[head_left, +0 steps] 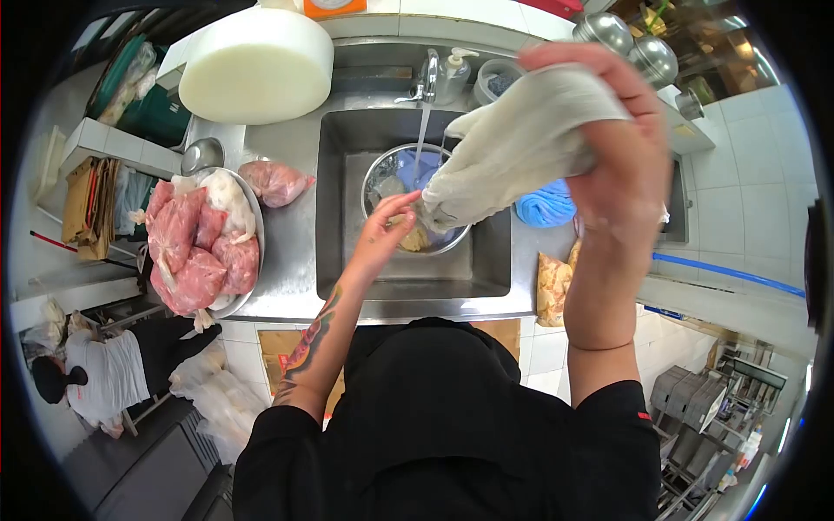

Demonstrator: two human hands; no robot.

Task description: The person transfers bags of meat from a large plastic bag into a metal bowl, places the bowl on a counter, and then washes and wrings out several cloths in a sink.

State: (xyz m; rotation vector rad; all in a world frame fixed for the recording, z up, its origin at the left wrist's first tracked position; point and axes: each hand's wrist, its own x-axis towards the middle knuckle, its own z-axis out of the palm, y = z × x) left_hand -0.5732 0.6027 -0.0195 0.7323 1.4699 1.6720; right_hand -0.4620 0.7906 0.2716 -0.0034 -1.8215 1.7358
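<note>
High over the right side of the sink, my right hand [630,130] is closed around a wet-looking white cloth [530,143], which hangs in folds toward the middle. My left hand [382,233] is lower, with its fingers apart and its fingertips at the cloth's lower end. Beneath them, a round clear bowl [371,178] stands in the steel sink [347,269]. Water runs from the faucet [429,78] into this bowl. Bluish and yellowish contents show inside it, partly hidden by the cloth and my left hand.
Bagged raw meat [187,252] fills a metal tray at left, with another meat bag [276,182] beside it. A large white round block [258,65] stands behind. To the right lie a blue cloth [546,205] and a yellowish bag [553,286]. A person [113,369] is at lower left.
</note>
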